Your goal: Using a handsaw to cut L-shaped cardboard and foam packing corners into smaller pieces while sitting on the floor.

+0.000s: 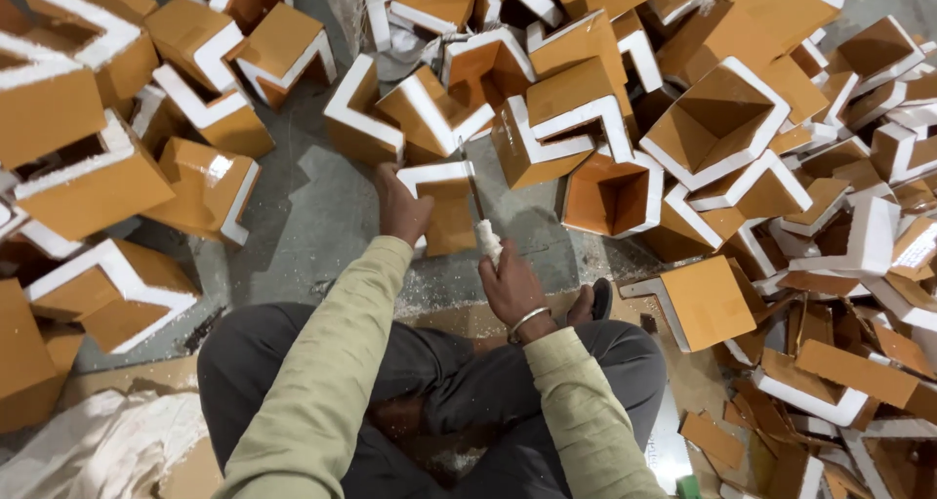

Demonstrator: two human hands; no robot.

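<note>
I sit cross-legged on a grey floor among orange L-shaped corner pieces with white foam edges. My left hand (400,209) grips the left side of one orange corner piece (446,209) standing on the floor in front of my knees. My right hand (510,286) holds a knife (478,216) by its white wrapped handle; the thin blade runs up along the piece's right white edge. A metal bangle circles my right wrist. Both sleeves are pale green.
Heaps of the same orange-and-white corner pieces (722,118) ring me at the back, left (88,167) and right. Flat orange offcuts (839,372) lie at the lower right. White shavings dust the floor by my knees. A white sack (98,445) lies lower left.
</note>
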